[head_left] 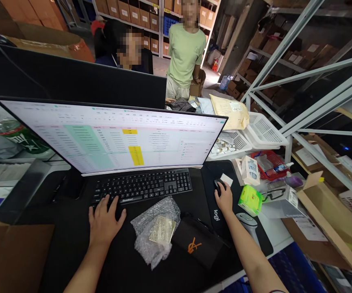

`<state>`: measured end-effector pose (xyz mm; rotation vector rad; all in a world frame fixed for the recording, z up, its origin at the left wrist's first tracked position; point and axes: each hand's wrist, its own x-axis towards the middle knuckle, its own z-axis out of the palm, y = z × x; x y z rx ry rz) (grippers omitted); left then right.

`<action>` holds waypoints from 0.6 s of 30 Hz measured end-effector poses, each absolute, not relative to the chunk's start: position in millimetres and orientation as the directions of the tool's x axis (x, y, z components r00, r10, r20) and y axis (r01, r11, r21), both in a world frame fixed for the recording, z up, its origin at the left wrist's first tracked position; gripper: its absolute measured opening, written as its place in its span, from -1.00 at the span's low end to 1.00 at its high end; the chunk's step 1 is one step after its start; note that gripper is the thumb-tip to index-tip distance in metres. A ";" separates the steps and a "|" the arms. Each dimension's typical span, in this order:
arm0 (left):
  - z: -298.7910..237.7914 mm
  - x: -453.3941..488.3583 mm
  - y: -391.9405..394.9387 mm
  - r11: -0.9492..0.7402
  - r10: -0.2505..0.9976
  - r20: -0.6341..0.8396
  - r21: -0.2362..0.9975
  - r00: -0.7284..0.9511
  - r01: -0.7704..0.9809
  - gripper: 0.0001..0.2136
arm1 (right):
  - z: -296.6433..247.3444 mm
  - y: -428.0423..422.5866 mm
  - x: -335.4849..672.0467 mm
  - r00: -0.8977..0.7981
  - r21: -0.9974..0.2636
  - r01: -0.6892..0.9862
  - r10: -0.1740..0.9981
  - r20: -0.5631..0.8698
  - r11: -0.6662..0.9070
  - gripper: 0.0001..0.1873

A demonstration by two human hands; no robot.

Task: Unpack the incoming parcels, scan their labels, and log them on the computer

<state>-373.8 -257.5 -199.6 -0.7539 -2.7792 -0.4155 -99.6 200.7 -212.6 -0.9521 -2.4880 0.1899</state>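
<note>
Head view: your left hand (105, 221) lies palm down, fingers spread and open, tips at the near left edge of the keyboard (147, 186); nothing is gripped there, and whether a key is pressed you can't tell. Your right hand (224, 198) has its fingers curved over the mouse (216, 184), on the mat (209, 199) to the right of the keyboard. Judged by look, the mouse is light, hard and smooth, so it should slide easily; hold it by its two sides, thumb left, outer fingers right. The keyboard, just in front of the screen (118, 140), seems light and stiff; take it by its short ends, clear of the keys. On the near side, between your forearms, lies the bubble wrap (156, 211), with a flat gold-coloured piece (163, 230) showing; soft, probably slippery film, contents perhaps fragile, so support from beneath and don't pinch. Against its right side sits the dark case (197, 242); box or pouch, you can't tell. Best held by both ends, lightly, until its stiffness is known.
</note>
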 end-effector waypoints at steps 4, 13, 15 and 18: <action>-197.4 -372.6 -258.0 0.823 0.460 0.287 0.216 -0.840 0.525 -0.44 | -212.0 200.0 -99.5 -0.642 -0.272 0.607 0.663 0.386 0.746 -0.51; -199.3 -371.4 -258.5 0.818 0.456 0.286 0.238 -0.843 0.523 -0.45 | -210.6 201.0 -99.0 -0.649 -0.313 0.594 0.671 0.359 0.741 -0.50; -197.5 -371.2 -258.1 0.816 0.457 0.286 0.242 -0.842 0.525 -0.44 | -210.9 202.3 -99.5 -0.648 -0.342 0.585 0.677 0.349 0.736 -0.49; -195.1 -370.8 -257.2 0.813 0.451 0.292 0.256 -0.843 0.523 -0.43 | -211.9 203.9 -100.7 -0.625 -0.379 0.588 0.698 0.348 0.715 -0.48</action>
